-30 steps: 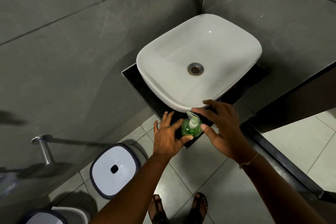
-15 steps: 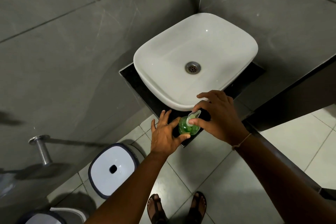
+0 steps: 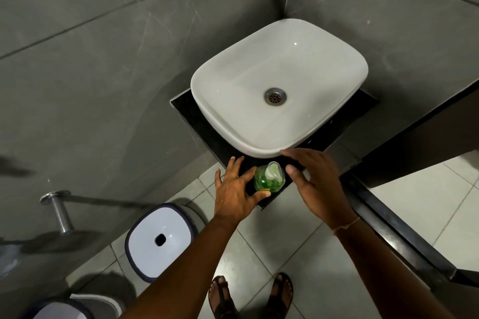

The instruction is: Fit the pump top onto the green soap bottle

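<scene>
Head view: green soap bottle (image 3: 268,182) on black counter (image 3: 197,122) corner, pump top (image 3: 273,172) seated on neck. Likely light, slick plastic, tippy near edge; hold body low. Left hand (image 3: 234,193) cups bottle between thumb and fingers. Right hand (image 3: 317,180) spread, empty, thumb just beside pump, apart.

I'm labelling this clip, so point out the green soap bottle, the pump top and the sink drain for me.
green soap bottle (image 3: 261,184): head view, on its green body left of the pump.
pump top (image 3: 273,172): head view, on the pale pump head.
sink drain (image 3: 275,96): head view, on the metal grate's centre.
</scene>
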The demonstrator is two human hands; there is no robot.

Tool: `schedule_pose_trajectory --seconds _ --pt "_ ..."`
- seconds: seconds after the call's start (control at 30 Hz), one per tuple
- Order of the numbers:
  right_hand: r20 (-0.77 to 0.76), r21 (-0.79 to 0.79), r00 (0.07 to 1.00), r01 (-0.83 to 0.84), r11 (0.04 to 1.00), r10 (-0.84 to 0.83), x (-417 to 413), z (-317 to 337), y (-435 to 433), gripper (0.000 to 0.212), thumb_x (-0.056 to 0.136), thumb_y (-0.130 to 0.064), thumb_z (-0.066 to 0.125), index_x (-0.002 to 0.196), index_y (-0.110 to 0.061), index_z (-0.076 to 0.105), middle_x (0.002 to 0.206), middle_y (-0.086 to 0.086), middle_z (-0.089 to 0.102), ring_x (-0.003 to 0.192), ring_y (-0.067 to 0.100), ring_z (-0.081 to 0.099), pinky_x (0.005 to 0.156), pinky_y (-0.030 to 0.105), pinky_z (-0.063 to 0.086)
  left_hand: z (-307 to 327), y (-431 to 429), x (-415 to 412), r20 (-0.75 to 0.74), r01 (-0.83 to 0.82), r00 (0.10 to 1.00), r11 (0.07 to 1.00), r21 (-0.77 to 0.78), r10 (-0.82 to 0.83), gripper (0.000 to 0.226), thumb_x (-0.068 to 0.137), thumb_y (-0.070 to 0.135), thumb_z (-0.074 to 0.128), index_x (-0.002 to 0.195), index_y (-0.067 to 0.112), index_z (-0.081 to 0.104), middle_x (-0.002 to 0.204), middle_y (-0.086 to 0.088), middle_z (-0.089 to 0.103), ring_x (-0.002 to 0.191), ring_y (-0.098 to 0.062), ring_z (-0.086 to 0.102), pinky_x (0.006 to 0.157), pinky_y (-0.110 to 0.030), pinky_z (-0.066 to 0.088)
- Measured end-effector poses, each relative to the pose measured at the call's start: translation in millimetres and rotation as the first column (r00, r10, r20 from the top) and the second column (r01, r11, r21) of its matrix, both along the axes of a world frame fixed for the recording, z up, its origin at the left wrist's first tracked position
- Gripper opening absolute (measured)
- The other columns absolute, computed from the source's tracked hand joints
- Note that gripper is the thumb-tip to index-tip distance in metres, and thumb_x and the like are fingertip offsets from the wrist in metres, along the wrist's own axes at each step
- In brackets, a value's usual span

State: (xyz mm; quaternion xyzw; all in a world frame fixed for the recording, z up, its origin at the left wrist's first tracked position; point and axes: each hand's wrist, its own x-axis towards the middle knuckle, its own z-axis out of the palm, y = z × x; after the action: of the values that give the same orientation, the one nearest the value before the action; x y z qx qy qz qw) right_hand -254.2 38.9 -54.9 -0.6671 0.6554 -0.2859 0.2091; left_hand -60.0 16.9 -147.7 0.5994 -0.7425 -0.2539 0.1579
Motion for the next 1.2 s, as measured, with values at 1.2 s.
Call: schedule_pose_trajectory --seconds 1.2 --pt "-0.060 0.110 0.991 0.123 0.986 -0.117 38.9 9.5 1.3 0.038 0.077 -0.044 0.067 0.115 -0.039 0.067 0.115 -0.011 0.069 0.118 0.018 0.048 0.098 0.044 0.035 10.3 1.2 -2.0 0.062 0.008 0.998 0.998 0.057 -0.012 0.069 0.078 0.062 0.063 0.140 0.038 0.042 0.160 -0.006 0.019 0.149 -0.024 0.003 0.116 -0.057 -0.002"
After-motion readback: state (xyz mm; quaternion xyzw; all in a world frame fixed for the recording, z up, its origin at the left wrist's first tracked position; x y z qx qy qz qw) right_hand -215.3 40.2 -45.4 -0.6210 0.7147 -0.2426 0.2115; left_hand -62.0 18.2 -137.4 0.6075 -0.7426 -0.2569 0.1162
